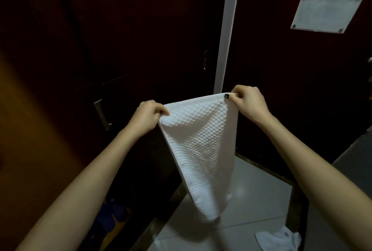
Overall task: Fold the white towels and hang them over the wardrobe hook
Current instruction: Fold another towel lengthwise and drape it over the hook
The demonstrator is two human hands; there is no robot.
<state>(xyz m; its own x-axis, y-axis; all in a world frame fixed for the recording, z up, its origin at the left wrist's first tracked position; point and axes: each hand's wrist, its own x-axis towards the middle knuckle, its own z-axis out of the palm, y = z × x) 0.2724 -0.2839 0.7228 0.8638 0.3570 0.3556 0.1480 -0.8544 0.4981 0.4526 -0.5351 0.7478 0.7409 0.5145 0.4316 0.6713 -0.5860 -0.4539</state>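
Observation:
A white waffle-textured towel (201, 146) hangs in the air in front of me, stretched by its top edge and tapering down to the floor level. My left hand (149, 114) pinches the towel's upper left corner. My right hand (248, 99) pinches the upper right corner, slightly higher and farther away. The dark wardrobe (112, 39) stands directly behind the towel, with a metal handle (101, 114) on its lower left door. No hook is visible.
A dark door (291, 69) with a pale notice sheet (327, 12) stands at the right, past a white frame strip (227, 29). Another white cloth (279, 239) lies crumpled on the pale tiled floor (251, 190) at the bottom right. Blue and yellow items (112, 216) sit low left.

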